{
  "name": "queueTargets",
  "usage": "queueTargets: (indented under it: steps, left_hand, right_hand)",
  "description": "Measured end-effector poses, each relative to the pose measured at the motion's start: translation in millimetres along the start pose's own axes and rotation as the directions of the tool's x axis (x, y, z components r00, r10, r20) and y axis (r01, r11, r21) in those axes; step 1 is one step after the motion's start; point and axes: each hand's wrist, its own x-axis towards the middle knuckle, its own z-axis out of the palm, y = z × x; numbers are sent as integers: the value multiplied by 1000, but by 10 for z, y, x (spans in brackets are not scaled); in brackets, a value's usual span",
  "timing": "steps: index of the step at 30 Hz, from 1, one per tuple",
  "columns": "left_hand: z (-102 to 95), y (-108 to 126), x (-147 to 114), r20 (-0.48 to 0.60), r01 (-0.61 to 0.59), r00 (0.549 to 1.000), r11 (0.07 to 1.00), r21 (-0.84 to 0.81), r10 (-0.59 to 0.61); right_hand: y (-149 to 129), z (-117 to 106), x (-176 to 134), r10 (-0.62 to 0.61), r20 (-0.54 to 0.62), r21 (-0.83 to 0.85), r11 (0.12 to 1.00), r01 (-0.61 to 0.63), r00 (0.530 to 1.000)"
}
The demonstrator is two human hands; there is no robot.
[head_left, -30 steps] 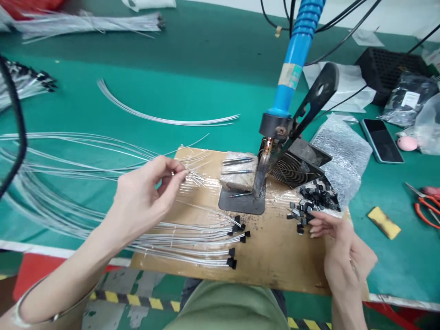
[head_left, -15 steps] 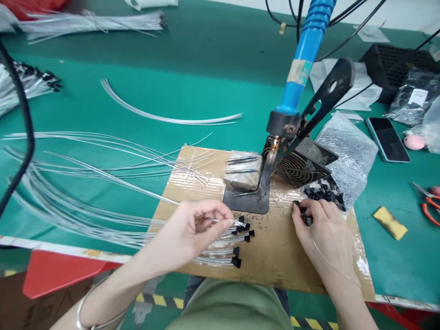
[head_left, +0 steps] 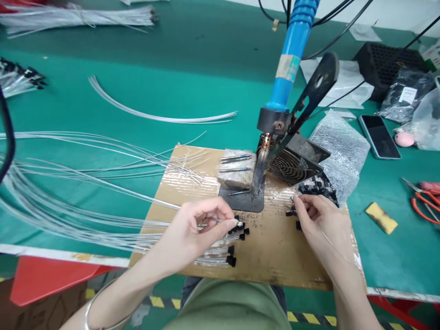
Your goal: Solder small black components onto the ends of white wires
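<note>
My left hand (head_left: 202, 231) is closed in a pinch on thin silvery-white wires (head_left: 167, 202), their tips poking out past thumb and forefinger. Beneath it, several finished-looking wires end in black connectors (head_left: 231, 261) on the cardboard. My right hand (head_left: 325, 229) pinches a small connector (head_left: 292, 200) at its fingertips, partly hidden by the fingers. Loose black connectors (head_left: 291, 213) lie just under those fingertips, and a pile of them (head_left: 318, 185) sits behind the hand.
A blue soldering iron (head_left: 287, 68) leans in its black stand (head_left: 312, 98) over the cardboard (head_left: 275, 256). Metal rods rest on a grey block (head_left: 235, 176). A small fan (head_left: 290, 167), a yellow sponge (head_left: 381, 217), pliers (head_left: 424, 199) and a phone (head_left: 379, 136) lie to the right.
My right hand has drawn up slightly from the loose connectors with a small one between its fingertips. My left hand keeps its pinch on the wires. The whole view has shifted a little.
</note>
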Motion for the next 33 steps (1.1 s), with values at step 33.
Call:
queueTargets:
  steps: [33]
  left_hand:
    - [143,94,59,-81,60,995,996,-72,-66]
  right_hand:
    - [-416,62,-302,342,122,543,763,-351,932]
